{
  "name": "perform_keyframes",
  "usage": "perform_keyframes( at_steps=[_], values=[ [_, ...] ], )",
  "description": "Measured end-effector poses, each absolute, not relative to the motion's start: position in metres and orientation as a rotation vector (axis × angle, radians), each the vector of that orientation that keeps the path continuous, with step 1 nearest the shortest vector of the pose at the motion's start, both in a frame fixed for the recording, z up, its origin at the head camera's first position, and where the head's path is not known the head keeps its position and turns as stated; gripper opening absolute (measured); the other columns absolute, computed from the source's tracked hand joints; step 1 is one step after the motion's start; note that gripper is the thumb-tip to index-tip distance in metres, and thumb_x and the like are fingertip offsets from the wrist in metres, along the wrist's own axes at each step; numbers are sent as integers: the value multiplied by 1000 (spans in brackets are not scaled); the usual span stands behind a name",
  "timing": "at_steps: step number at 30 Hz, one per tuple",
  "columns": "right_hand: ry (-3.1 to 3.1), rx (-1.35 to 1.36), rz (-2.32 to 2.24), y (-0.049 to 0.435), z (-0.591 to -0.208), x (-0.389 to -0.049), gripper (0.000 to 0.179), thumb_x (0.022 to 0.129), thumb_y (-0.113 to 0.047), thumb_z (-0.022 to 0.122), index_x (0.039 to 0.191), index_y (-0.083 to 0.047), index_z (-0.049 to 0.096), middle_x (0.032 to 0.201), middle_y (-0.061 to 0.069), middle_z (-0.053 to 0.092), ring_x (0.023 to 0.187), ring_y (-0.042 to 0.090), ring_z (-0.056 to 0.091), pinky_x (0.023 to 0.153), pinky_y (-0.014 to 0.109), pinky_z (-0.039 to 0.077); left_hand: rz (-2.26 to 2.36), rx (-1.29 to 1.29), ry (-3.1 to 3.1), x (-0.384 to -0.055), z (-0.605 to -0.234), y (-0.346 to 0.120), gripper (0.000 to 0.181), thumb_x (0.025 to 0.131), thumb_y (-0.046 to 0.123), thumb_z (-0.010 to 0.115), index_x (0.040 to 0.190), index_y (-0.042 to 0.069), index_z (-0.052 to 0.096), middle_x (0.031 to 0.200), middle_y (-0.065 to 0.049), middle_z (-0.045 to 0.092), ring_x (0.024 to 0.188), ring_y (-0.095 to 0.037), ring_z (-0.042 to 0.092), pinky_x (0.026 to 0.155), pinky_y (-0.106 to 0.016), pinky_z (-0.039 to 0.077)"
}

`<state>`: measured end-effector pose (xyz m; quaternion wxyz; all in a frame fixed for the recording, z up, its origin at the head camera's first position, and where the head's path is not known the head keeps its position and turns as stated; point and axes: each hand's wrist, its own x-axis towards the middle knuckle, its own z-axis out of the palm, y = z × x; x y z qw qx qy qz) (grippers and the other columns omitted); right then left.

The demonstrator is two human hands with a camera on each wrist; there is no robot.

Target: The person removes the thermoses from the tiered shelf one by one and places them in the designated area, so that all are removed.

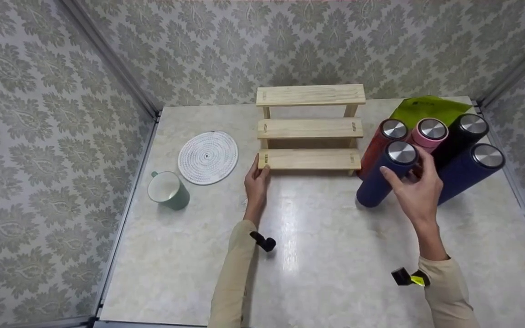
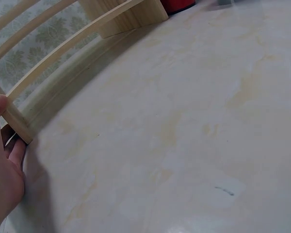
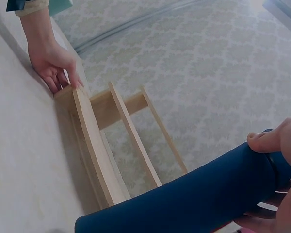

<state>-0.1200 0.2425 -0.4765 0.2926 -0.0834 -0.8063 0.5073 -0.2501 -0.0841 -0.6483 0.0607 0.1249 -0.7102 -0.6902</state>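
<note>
My left hand (image 1: 257, 187) holds the front left corner of a three-step wooden stand (image 1: 310, 159), the thumb on the lowest step and the fingers at its side. In the right wrist view that hand (image 3: 47, 58) grips the stand's end close to the tabletop. On the right side, my right hand (image 1: 418, 195) grips a dark blue thermos bottle (image 1: 377, 182) near its silver lid, thumb on one side and fingers on the other. The bottle (image 3: 199, 196) slants across the right wrist view. Behind it are a red thermos (image 1: 375, 146) and a pink thermos (image 1: 428, 136), both partly hidden.
A black thermos (image 1: 455, 136) and another blue thermos (image 1: 465, 173) stand at the right, in front of a green bag (image 1: 429, 109). At the left are a round white woven mat (image 1: 208, 157) and a green mug (image 1: 178, 196). Patterned walls (image 1: 280, 41) border the table.
</note>
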Motion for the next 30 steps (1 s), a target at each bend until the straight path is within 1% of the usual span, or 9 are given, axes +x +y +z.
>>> perform_keyframes(
  at_steps=[4, 10, 13, 19, 26, 30],
  values=[
    [-2149, -270, 1319, 255, -480, -118, 70, 76, -12, 90, 139, -12, 60, 125, 4, 69, 103, 1, 61, 79, 12, 50, -2096, 378, -2141, -250, -649, -84, 56, 101, 27, 63, 153, 20, 46, 159, -2, 45, 146, -20, 44, 122, -34, 35],
    [-2147, -375, 1303, 271, -485, -118, 69, 77, -14, 89, 139, -16, 58, 128, 5, 66, 106, 4, 61, 79, 11, 50, -2121, 370, -2113, -249, -648, -83, 56, 101, 25, 63, 153, 20, 45, 159, -3, 45, 145, -20, 45, 121, -34, 37],
    [-2151, -425, 1290, 278, -488, -118, 69, 77, -16, 88, 139, -17, 58, 130, 6, 65, 109, 5, 61, 79, 10, 48, -2142, 364, -2099, -249, -648, -83, 57, 101, 24, 63, 154, 18, 44, 160, -3, 43, 146, -20, 43, 122, -34, 36],
    [-2129, -470, 1282, 292, -496, -120, 69, 77, -15, 88, 139, -15, 57, 132, 6, 65, 115, 8, 62, 85, 10, 49, -2089, 322, -2131, -248, -648, -84, 57, 101, 25, 62, 155, 13, 43, 160, -6, 42, 148, -23, 41, 123, -35, 34],
    [-2071, -520, 1331, 300, -501, -125, 68, 77, -14, 87, 138, -15, 57, 132, 6, 65, 120, 12, 62, 90, 14, 51, -2084, 324, -2135, -248, -647, -84, 57, 101, 25, 62, 154, 16, 44, 160, -5, 43, 148, -22, 40, 124, -34, 32],
    [-2049, -547, 1324, 303, -503, -128, 67, 77, -15, 88, 137, -15, 57, 131, 6, 65, 120, 13, 63, 93, 15, 51, -2114, 336, -2108, -249, -647, -82, 58, 101, 24, 63, 154, 14, 44, 160, -5, 42, 148, -22, 40, 124, -33, 32]
  ],
)
